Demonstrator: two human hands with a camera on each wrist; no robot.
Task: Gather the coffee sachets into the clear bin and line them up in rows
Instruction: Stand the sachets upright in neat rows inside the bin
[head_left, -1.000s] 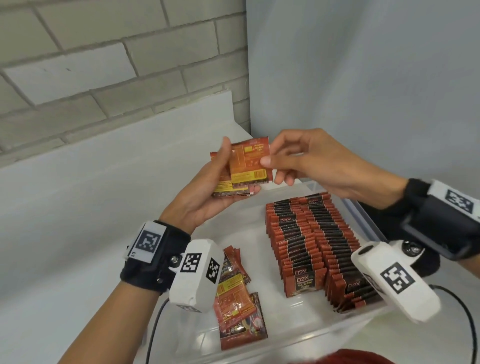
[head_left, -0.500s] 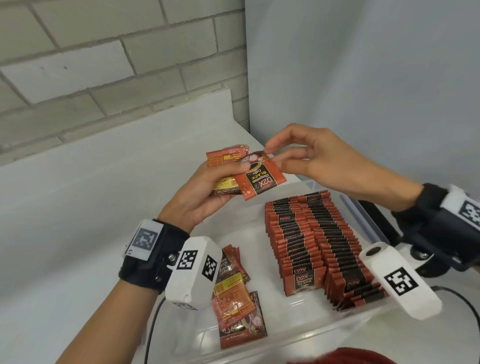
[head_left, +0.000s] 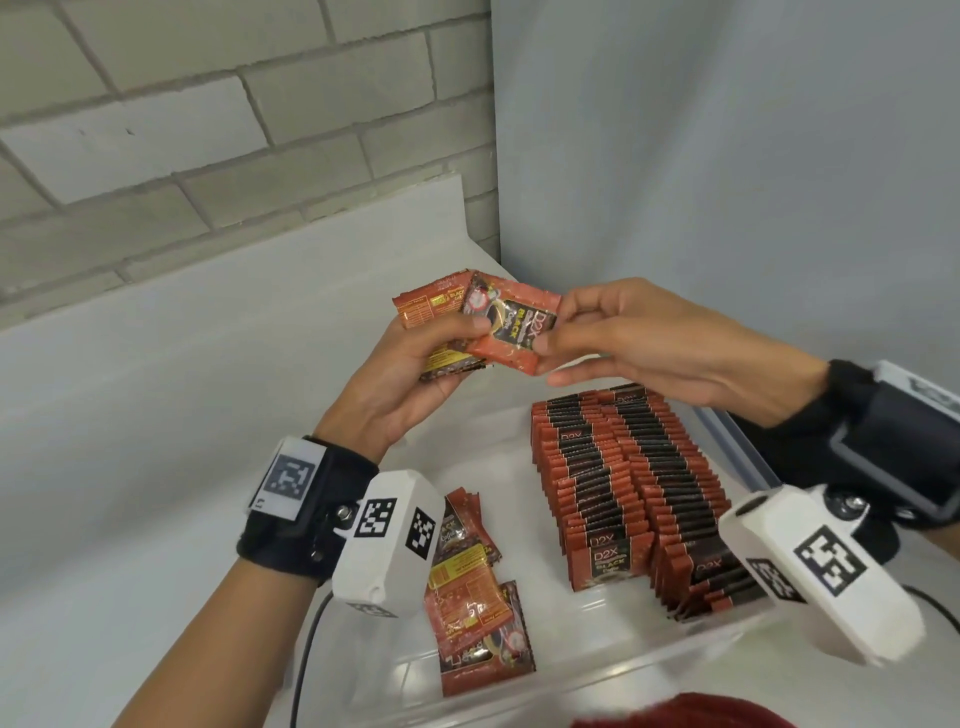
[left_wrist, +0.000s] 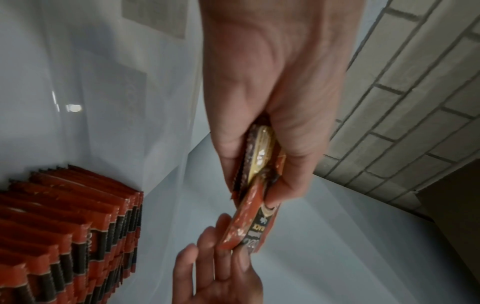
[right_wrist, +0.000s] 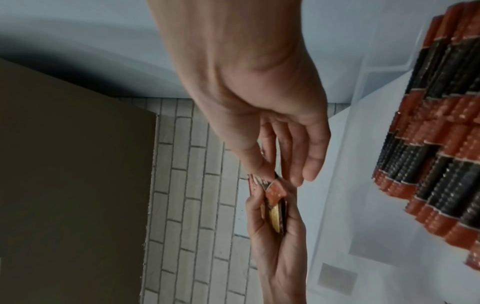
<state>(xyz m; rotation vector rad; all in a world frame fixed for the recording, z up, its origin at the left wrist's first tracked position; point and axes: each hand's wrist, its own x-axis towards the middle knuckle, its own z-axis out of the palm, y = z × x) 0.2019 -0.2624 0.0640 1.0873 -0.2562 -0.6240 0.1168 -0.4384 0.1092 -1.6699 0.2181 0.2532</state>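
- Red-and-black front sachet (head_left: 511, 332) pinched at its right edge by right hand (head_left: 660, 348), thumb and fingertips closed on it.
- Small stack of sachets (head_left: 441, 332) gripped in left hand (head_left: 400, 384), thumb curled over the front.
- Both held above clear bin (head_left: 587, 680).
- Two neat rows (head_left: 628, 499) standing inside on the right, loose sachets (head_left: 472, 592) lying flat on the left.

**A pale corner of brick and plain wall**

A painted brick wall (head_left: 208, 119) in grey-white fills the head view from 9 to 12 o'clock, its mortar lines darker. At 1 to 3 o'clock a smooth, pale blue-grey wall (head_left: 727, 156) meets it in a vertical corner. Below the brick runs the white desk (head_left: 156, 395) with a raised back edge. Light is soft and even.
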